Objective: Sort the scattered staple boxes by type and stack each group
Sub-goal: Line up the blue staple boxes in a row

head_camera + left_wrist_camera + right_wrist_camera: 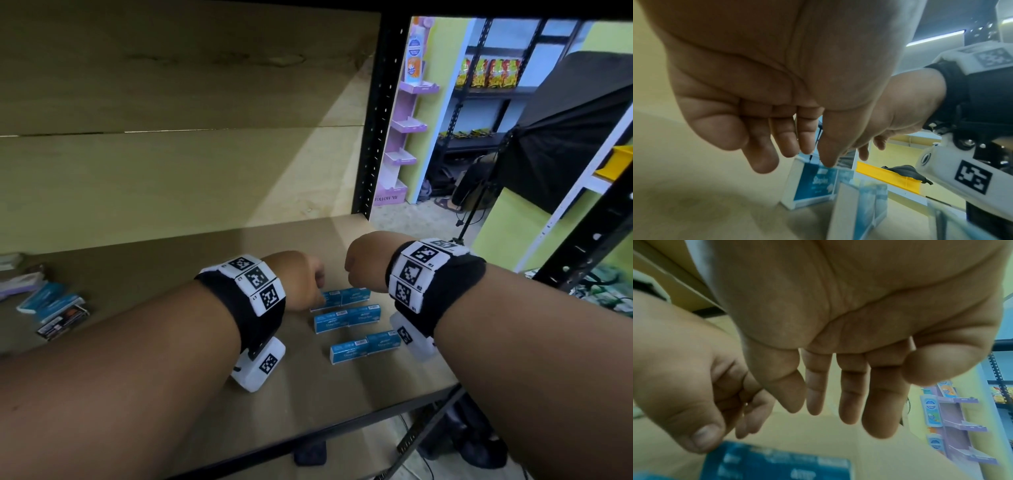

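Note:
Several blue staple boxes lie in three short rows on the brown shelf board [191, 260]: a far row [346, 296], a middle row [346, 318] and a near row [364, 346]. My left hand [308, 284] hangs over the left end of the far row. Its fingers are loose and the thumb tip [826, 162] touches the top edge of a blue box [813, 183]. My right hand [363, 263] hovers above the far row's right part, fingers [846, 394] straight and holding nothing. A mixed heap of blue, dark and pale boxes [51, 308] lies at the far left.
A black shelf upright [376, 120] stands at the back right corner, and another black post [582, 246] at the right. The board's front edge [342, 435] runs below my forearms. A cardboard back wall closes the rear. A purple display stand [404, 137] stands beyond the shelf.

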